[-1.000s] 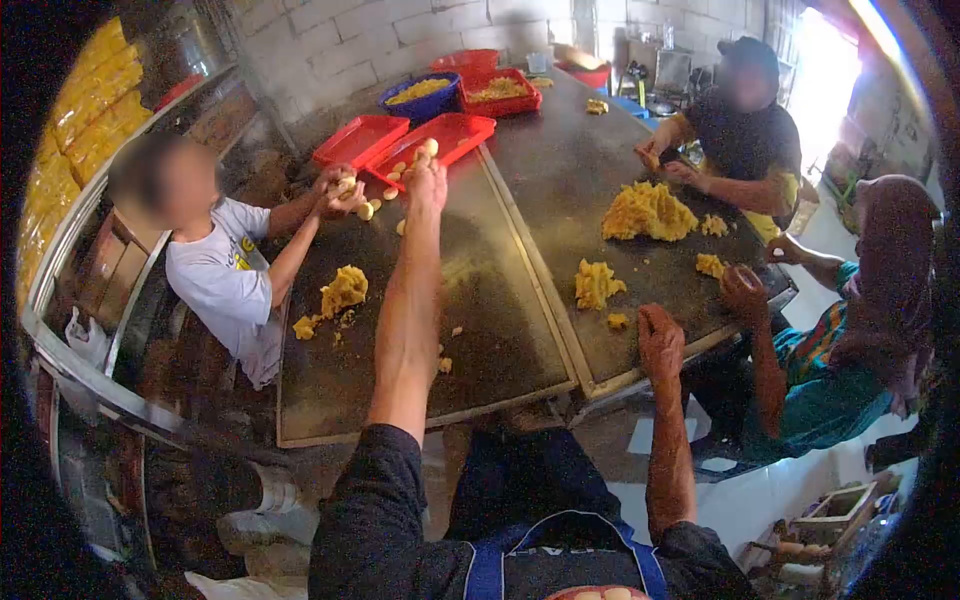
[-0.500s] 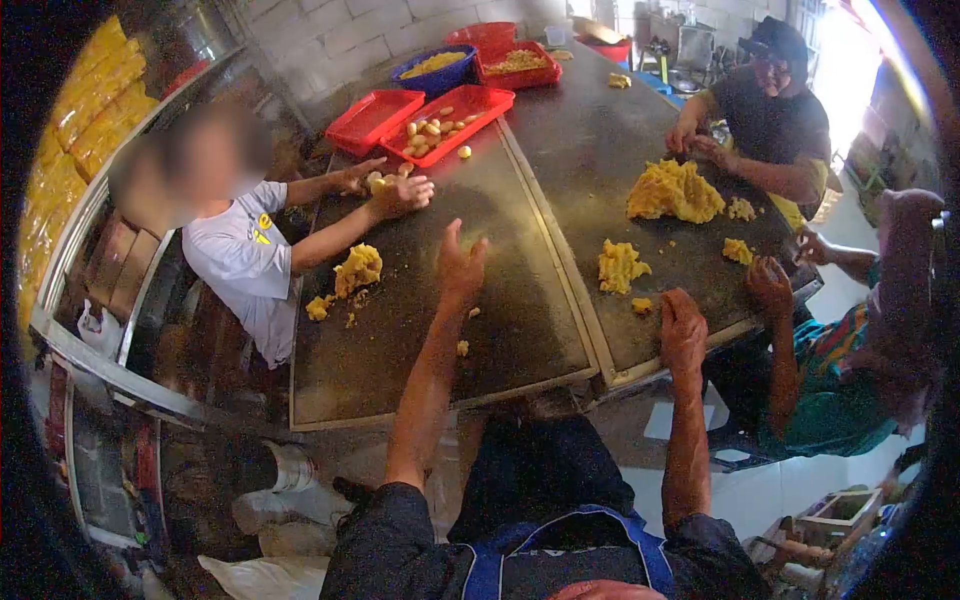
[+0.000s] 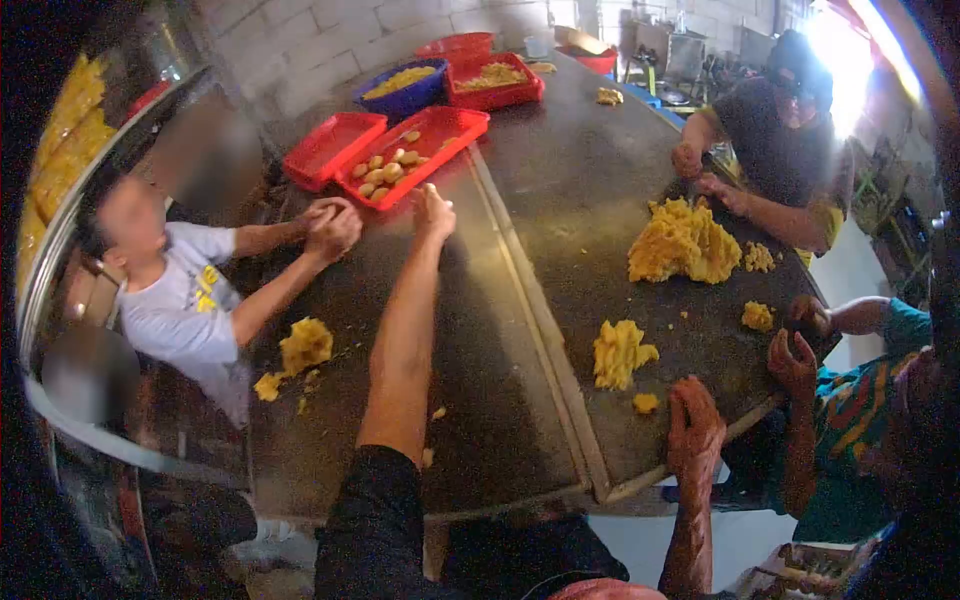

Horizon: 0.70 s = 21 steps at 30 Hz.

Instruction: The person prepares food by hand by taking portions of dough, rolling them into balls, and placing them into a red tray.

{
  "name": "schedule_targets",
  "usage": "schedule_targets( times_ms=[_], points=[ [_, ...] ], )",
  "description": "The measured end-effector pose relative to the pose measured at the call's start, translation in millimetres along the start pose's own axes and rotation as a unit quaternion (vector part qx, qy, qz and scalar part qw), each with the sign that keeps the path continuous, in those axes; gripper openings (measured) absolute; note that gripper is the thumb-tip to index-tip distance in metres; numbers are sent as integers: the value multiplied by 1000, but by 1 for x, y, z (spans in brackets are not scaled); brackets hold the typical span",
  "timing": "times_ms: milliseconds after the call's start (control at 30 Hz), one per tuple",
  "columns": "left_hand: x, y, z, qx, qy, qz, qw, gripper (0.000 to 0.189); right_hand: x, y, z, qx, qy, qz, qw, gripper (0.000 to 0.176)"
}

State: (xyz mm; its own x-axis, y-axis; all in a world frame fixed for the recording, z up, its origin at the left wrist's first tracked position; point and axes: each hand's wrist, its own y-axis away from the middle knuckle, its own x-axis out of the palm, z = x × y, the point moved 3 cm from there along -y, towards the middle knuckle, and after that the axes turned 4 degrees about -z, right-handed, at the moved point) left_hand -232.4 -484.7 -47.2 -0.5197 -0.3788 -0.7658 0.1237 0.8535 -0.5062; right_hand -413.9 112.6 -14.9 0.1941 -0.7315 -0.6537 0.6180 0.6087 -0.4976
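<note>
My left hand (image 3: pixel 434 212) reaches far forward to the near right corner of a red tray (image 3: pixel 462 128) of smooth yellowish dough balls (image 3: pixel 385 176). Its fingers are closed together by the tray wall, and whatever they hold is hidden. My right hand (image 3: pixel 696 428) rests at the table's near edge, fingers loosely bent and the thumb apart, with nothing visible in it. A small yellow dough piece (image 3: pixel 645 403) lies just left of it. Beyond that is a larger torn dough lump (image 3: pixel 621 354).
The dark table (image 3: pixel 490 400) has a raised metal seam (image 3: pixel 535 320). A co-worker's hands (image 3: pixel 332 230) are at left, near a dough lump (image 3: pixel 306 345). Two more people work at right by a big dough mound (image 3: pixel 684 242). A blue basin (image 3: pixel 405 88) stands at the back.
My left hand has moved forward to the tray corner and closed; the loose ball seen there earlier is out of sight. My right hand's fingers have loosened. The left co-worker's hands have come together.
</note>
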Motion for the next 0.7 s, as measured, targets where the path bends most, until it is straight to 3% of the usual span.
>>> schedule_targets(
  times_ms=[33, 67, 100, 167, 200, 267, 300, 367, 400, 433, 467, 533, 600, 700],
  points=[
    [9, -12, 5, 39, -74, -36, 996, 66, 0, -2, 2, 4, 11, 1, 1000, 13],
    [15, -28, 8, 31, -58, 2, 998, 61, -1, -3, 5, 13, 9, 3, 1000, 16],
    [38, -43, 20, 61, -22, -62, 996, 50, -1, -3, 6, 24, 6, 7, 1000, 20],
    [32, -44, 11, 33, 3, -5, 999, 32, -1, -6, 9, 27, 22, 14, 999, 19],
    [44, -48, 18, 117, 14, -121, 986, 28, 2, -6, 10, 24, 27, 10, 999, 19],
    [112, -94, 66, 30, 127, -65, 989, 27, 6, -7, 9, 34, 31, 18, 999, 18],
    [70, -79, 35, 90, -10, -61, 994, 28, 5, -8, 9, 34, 31, 7, 999, 18],
    [18, -42, -15, 123, 54, -22, 991, 16, 5, -6, 6, 72, 56, -10, 996, 15],
    [55, -63, 11, 223, 156, -85, 958, 16, 4, -4, 2, 51, 41, -4, 998, 16],
    [27, -52, -14, 203, 99, 67, 972, 19, 3, -5, 0, 23, 21, -1, 1000, 18],
    [7, -36, -32, 200, 144, 120, 962, 18, -1, -6, 0, 31, 27, -17, 999, 18],
    [-50, 20, -71, -4, 386, 293, 875, 19, -5, -6, 7, 26, -8, 9, 1000, 15],
    [-98, 66, -96, -31, 514, 368, 774, 20, -6, -3, 4, 20, -20, -4, 1000, 15],
    [-160, 139, -116, -7, 519, 384, 764, 21, -1, 6, -3, 7, -28, -25, 999, 16]
  ],
)
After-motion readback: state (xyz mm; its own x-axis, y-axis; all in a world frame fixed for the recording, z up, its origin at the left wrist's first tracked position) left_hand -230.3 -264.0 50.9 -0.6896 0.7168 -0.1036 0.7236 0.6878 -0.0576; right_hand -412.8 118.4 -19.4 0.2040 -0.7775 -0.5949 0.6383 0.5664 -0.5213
